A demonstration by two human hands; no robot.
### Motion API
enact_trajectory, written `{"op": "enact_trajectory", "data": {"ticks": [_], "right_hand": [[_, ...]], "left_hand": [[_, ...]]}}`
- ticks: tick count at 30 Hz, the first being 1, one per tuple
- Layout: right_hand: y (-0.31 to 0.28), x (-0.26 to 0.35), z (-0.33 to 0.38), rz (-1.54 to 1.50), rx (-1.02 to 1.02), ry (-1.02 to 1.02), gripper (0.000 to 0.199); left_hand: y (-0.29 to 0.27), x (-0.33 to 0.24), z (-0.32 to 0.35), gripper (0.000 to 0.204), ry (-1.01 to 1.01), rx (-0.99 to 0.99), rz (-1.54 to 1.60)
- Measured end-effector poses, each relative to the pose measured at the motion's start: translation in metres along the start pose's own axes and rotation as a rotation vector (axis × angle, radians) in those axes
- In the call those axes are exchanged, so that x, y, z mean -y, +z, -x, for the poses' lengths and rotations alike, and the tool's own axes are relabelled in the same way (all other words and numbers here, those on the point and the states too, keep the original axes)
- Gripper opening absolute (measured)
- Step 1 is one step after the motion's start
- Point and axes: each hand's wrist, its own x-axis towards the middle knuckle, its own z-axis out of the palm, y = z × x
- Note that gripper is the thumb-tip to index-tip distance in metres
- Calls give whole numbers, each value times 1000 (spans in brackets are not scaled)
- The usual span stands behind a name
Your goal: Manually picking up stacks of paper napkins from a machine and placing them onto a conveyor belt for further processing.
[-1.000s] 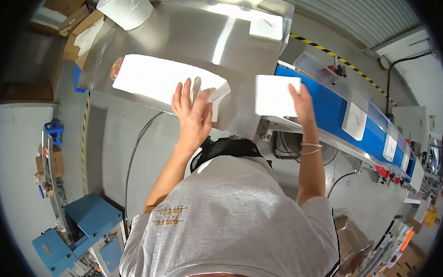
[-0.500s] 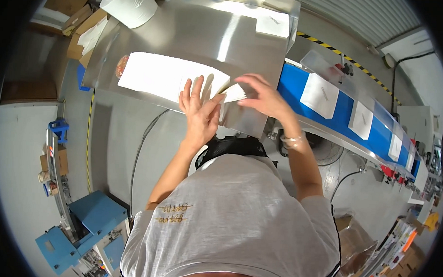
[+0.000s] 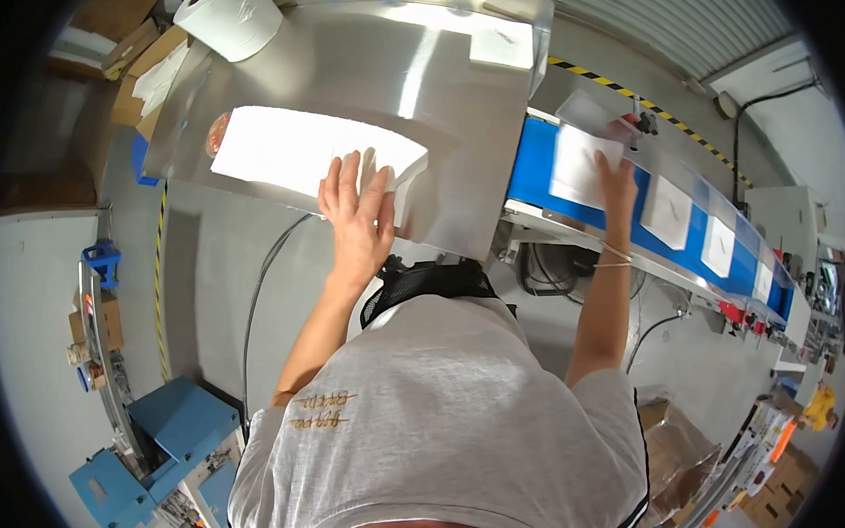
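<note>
On the steel table [image 3: 456, 98] lies a long, leaning row of white paper sheets [image 3: 296, 148]. My left hand [image 3: 357, 226] rests on the row's right end, with its fingers spread. Over at the right, my right hand [image 3: 617, 185] is on a white paper piece [image 3: 575, 167] lying at the near end of the blue conveyor belt [image 3: 535, 165]. Its fingers are closed at the piece's right edge; the thumb is partly hidden. Farther along the belt sit several similar white pieces [image 3: 666, 213], each with a small grey mark.
A large white roll [image 3: 228, 20] stands at the table's back left, and a white stack [image 3: 502, 45] at its back right. A reddish round object [image 3: 217, 136] touches the row's left end. Clear guards [image 3: 713, 204] run along the belt. Cardboard boxes [image 3: 135, 91] stand at far left.
My right hand has moved from the row's right end to the belt, where a white piece now lies under it. The other belt pieces have shifted farther along. My left hand stays on the row.
</note>
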Motion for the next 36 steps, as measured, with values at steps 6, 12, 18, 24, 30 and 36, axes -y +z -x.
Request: {"op": "enact_trajectory", "data": {"ticks": [6, 12, 18, 24, 30, 36], "right_hand": [[-24, 89, 45, 263, -5, -477, 56], [48, 177, 104, -481, 838, -760, 55], [24, 130, 83, -874, 827, -127, 36], [-3, 2, 4, -113, 97, 127, 53], [-23, 70, 32, 192, 53, -330, 52], [40, 190, 105, -572, 832, -617, 50]], "left_hand": [[-1, -2, -1, 33, 21, -18, 65], [-1, 4, -5, 26, 55, 11, 150], [-5, 17, -1, 35, -42, -30, 84], [-4, 22, -2, 39, 1, 17, 63], [-7, 15, -5, 35, -48, 23, 157], [-10, 14, -10, 29, -2, 54, 173]]}}
